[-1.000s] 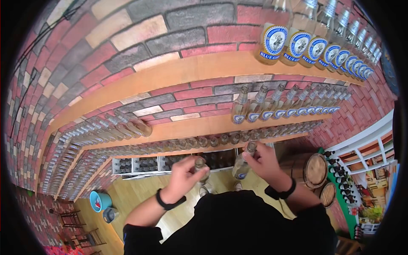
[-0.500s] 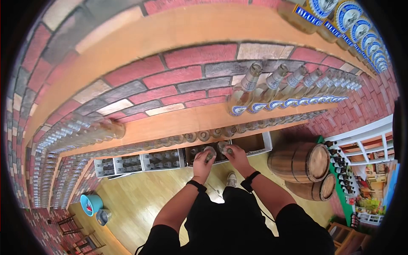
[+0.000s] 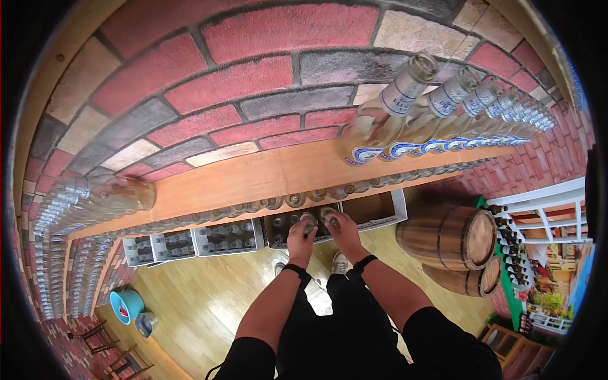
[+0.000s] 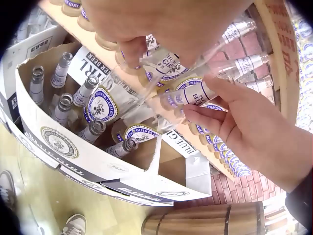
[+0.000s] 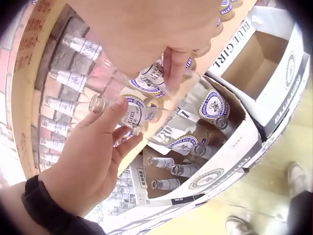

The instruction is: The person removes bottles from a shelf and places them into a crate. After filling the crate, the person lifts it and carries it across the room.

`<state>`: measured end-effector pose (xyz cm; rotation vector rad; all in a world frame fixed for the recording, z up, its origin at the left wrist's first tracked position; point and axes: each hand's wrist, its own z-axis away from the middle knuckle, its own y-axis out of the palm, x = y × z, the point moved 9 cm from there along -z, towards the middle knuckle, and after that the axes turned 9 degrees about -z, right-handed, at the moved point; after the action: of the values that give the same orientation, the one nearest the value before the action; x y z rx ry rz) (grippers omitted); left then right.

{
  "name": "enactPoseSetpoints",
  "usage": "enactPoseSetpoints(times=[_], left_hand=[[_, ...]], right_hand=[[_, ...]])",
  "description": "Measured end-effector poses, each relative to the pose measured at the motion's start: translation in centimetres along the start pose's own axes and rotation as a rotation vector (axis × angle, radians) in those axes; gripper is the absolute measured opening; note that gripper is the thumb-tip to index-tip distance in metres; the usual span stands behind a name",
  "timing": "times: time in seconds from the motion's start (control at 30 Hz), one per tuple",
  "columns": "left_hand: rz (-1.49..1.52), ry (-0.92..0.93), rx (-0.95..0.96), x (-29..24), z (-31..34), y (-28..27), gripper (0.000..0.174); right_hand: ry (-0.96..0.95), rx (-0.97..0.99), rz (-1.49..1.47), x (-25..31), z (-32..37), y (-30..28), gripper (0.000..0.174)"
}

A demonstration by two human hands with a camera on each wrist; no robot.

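In the head view my left hand [image 3: 300, 243] and right hand [image 3: 344, 232] are side by side over an open carton [image 3: 266, 232], each gripping a clear glass bottle by its neck. The right wrist view shows my left hand [image 5: 85, 159] with thumb and fingers round a bottle neck [image 5: 133, 115]. Seen from the left wrist, my right hand [image 4: 259, 132] pinches another labelled neck [image 4: 198, 93]. The bottle bodies slant over the carton [image 4: 93, 152]; how deep they are is unclear. Several bottles [image 4: 62, 107] stand inside it.
Filled cartons [image 3: 197, 240] line up to the left, with a carton section [image 3: 400, 206] holding no visible bottles at right. Rows of bottles [image 3: 373, 133] fill wooden shelves [image 3: 240, 174] against brick. Barrels [image 3: 437, 237] lie right; a blue bucket [image 3: 126, 306] is on the floor left.
Both hands with their bottles have gone down from in front of the body to the carton. The head view has come closer to the wall and shelf.
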<state>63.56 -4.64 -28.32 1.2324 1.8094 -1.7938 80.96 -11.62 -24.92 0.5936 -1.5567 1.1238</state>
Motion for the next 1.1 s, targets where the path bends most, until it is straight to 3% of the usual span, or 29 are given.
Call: enactPoseSetpoints(times=[0.1, 0.2, 0.3, 0.37, 0.43, 0.6, 0.83, 0.93, 1.1], left_hand=[[0.015, -0.020, 0.031, 1.1, -0.1, 1.9, 0.038], [0.024, 0.082, -0.032, 1.5, -0.4, 3.3, 0.037], [-0.023, -0.004, 0.044, 3.0, -0.8, 5.2, 0.037], [-0.070, -0.155, 0.174, 4.5, -0.9, 6.6, 0.038], [-0.119, -0.165, 0.217, 5.3, -1.2, 7.4, 0.038], [-0.210, -0.195, 0.295, 8.2, -1.4, 10.3, 0.039], [-0.271, -0.261, 0.400, 10.1, -2.4, 13.3, 0.040], [-0.261, -0.290, 0.356, 10.6, -2.9, 13.6, 0.027], [-0.239, -0.303, 0.392, 9.5, -2.9, 12.3, 0.040]], right_hand=[[-0.001, -0.014, 0.051, -2.0, -0.5, 0.9, 0.028], [0.081, -0.027, 0.084, -4.4, -1.0, 1.6, 0.030], [0.127, -0.015, 0.172, -7.7, -2.1, 2.7, 0.033], [0.077, -0.028, 0.250, -9.8, -2.8, 3.5, 0.034], [0.031, -0.043, 0.329, -10.8, -3.2, 3.9, 0.034], [0.170, 0.112, 0.486, -15.8, -4.3, 6.3, 0.028], [0.181, 0.063, 0.515, -17.8, -5.5, 7.1, 0.018], [0.175, 0.065, 0.542, -17.5, -5.5, 7.2, 0.013], [0.166, 0.072, 0.517, -14.8, -4.6, 5.2, 0.024]])
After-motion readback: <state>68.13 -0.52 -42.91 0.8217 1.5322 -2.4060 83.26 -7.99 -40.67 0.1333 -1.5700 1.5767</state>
